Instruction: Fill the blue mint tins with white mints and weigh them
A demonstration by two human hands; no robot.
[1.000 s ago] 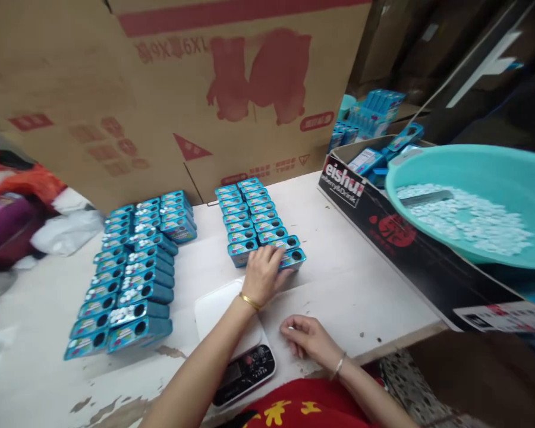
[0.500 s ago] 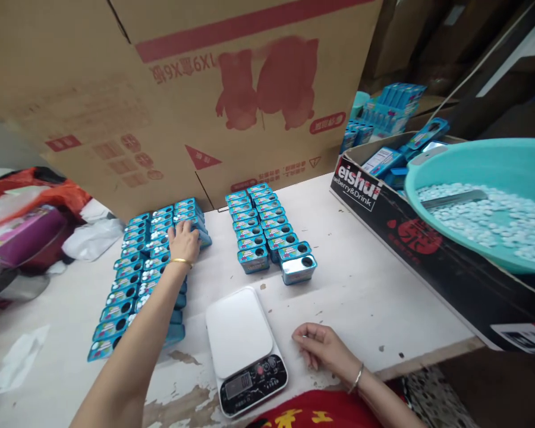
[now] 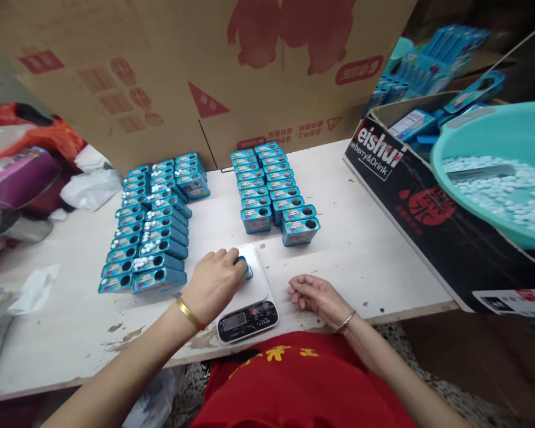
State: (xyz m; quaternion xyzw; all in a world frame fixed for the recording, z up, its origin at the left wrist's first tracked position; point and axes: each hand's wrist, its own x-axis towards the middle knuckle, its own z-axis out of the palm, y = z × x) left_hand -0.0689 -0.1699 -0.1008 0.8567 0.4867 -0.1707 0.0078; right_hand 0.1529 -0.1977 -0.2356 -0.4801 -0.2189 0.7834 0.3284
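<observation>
My left hand point(image 3: 216, 284) is closed round a small blue mint tin point(image 3: 248, 273), mostly hidden by the fingers. It is over the white platform of a kitchen scale point(image 3: 259, 291); I cannot tell whether the tin touches it. To the right of the scale, my right hand point(image 3: 318, 296) rests low over the table with curled fingers, thumb against forefinger; anything inside the pinch is too small to make out. On the left stand rows of blue tins point(image 3: 163, 278), several with white mints on top by a round dark hole. Two more columns of tins point(image 3: 256, 221) stand beyond the scale.
A turquoise basin point(image 3: 481, 220) of white mints, with a metal scoop point(image 3: 481, 172) in it, sits on a black carton point(image 3: 392, 220) at the right. A large cardboard box point(image 3: 160, 65) walls off the back. Plastic bags point(image 3: 91, 189) lie at the left.
My left hand has come from the left-hand rows to the scale with a tin in it. My right hand keeps its curled pose beside the scale. The view has shifted downward.
</observation>
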